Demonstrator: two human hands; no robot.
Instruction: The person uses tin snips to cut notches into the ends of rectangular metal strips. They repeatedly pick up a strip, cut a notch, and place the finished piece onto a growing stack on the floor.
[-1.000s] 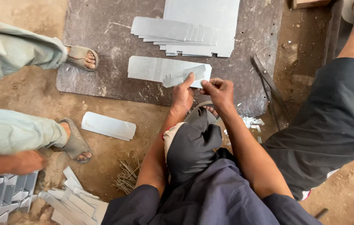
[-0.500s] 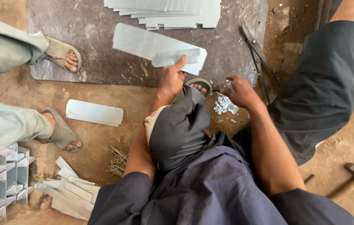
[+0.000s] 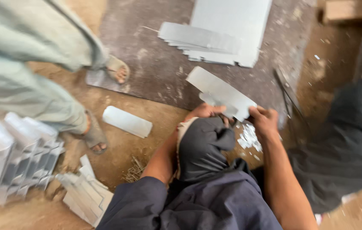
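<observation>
I sit on the ground with my knees up. Both hands grip one thin grey sheet-metal strip [image 3: 220,91], lifted and tilted above the dark metal plate [image 3: 155,68]. My left hand [image 3: 206,111] pinches its near edge over my dark-clothed knee. My right hand [image 3: 265,120] holds the strip's right end. Small silvery offcuts [image 3: 248,138] lie on the ground just below my right hand. The frame is blurred by motion.
A stack of cut metal strips [image 3: 202,40] lies on a larger sheet [image 3: 236,21] at the back. One loose strip [image 3: 127,121] rests on the dirt. Another person's sandalled feet [image 3: 117,70] and pale trousers fill the left. Folded metal pieces [image 3: 15,153] pile at lower left. Long shears [image 3: 287,93] lie on the right.
My right hand came back from the offcuts on the ground and took hold of the strip's right end. The strip is now raised and tilted. The view shifted right.
</observation>
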